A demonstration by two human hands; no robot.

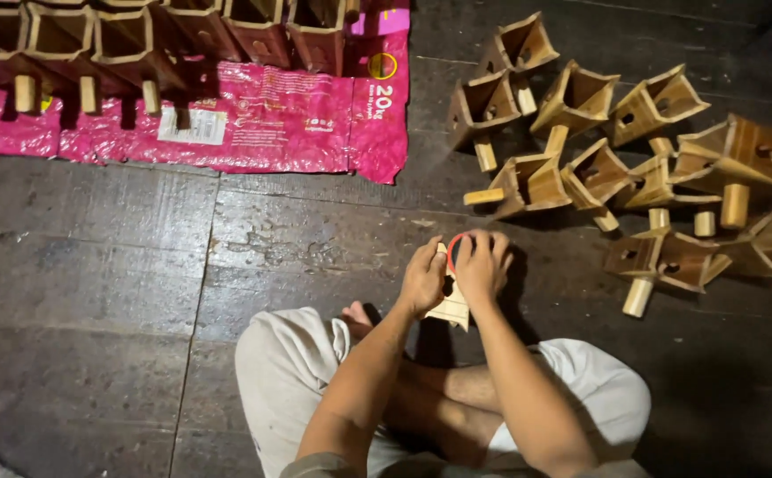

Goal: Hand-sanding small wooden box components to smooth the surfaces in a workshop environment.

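- Head view: the person sits cross-legged on the dark plank floor (94, 292), both hands meeting just ahead of the knees, at about 12 o'clock from the body.
- Between the hands stands a pale wooden funnel-shaped piece (453, 310), its long axis roughly upright, tilted slightly; a red ring (453, 244) sits at its top, under the fingertips.
- The left hand (423, 279) is curled closed around the piece's upper left side, at 9 o'clock from it.
- The right hand (482, 265) arches over the top at 1 o'clock, fingers bent and touching the ring; both hands are equally near.
- A loose heap of similar wooden pieces (625, 177) lies at 2 o'clock, well apart.
- A tidy row of wooden pieces (165, 44) stands on a pink plastic sack (262, 124) at 10 o'clock.
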